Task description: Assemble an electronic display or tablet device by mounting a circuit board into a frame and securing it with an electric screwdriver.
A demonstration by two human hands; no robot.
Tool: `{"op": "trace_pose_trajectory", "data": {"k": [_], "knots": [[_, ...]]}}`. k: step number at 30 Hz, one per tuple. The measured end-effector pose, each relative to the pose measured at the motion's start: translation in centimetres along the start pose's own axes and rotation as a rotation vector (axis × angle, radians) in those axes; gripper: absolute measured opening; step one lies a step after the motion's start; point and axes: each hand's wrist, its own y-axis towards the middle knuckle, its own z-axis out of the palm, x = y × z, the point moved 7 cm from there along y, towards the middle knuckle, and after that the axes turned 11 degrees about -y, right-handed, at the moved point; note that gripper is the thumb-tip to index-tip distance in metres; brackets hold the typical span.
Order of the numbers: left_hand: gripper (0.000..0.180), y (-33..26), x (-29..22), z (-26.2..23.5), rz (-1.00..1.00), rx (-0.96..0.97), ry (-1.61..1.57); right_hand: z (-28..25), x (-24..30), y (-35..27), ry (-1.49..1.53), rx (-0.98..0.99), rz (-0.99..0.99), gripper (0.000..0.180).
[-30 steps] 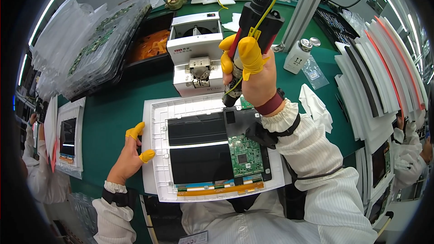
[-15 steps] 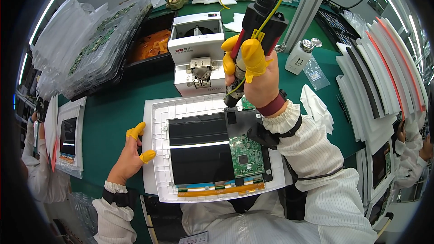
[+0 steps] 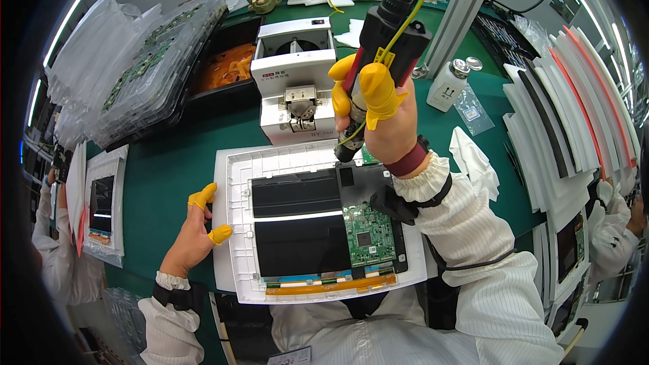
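Observation:
My right hand [image 3: 392, 118], with yellow finger cots, is wrapped round a black and red electric screwdriver [image 3: 395, 30]. The screwdriver points down at the top edge of a white plastic display housing [image 3: 240, 243]; its tip is hidden. Inside the housing lies a dark panel [image 3: 297, 243] with a green circuit board [image 3: 368, 233] on its right part and an orange strip along the near edge. My left hand [image 3: 193, 236] is at the housing's left side, thumb and forefinger apart, thumb tip against the edge of the white sheet beneath.
A white screw feeder [image 3: 297, 61] stands just beyond the housing. Trays of circuit boards [image 3: 159, 54] and a black bin [image 3: 230, 67] of orange parts are at far left. A white pump bottle [image 3: 446, 88], a cloth [image 3: 473, 159] and stacked foam sheets [image 3: 554, 135] occupy the right.
My right hand and the screwdriver have shifted very slightly. My left hand and the housing look unmoved. At the far right, another person's hand and sleeve have moved a little.

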Motion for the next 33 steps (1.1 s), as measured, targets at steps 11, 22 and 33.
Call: {"op": "trace_pose_trajectory", "data": {"k": [11,22,33], "knots": [[0.083,-0.06,-0.08,0.06,-0.016,0.002,0.019,0.35,0.17,0.16,0.002,0.01,0.006,0.059],[0.082,-0.13,-0.24,-0.01,-0.021,-0.007,0.045,0.75,-0.43,0.31,0.032,0.034,0.051,0.039],[0.081,0.05,-0.2,0.08,-0.015,-0.002,0.032,0.73,0.01,0.03,-0.018,0.024,0.021,0.037]]}}
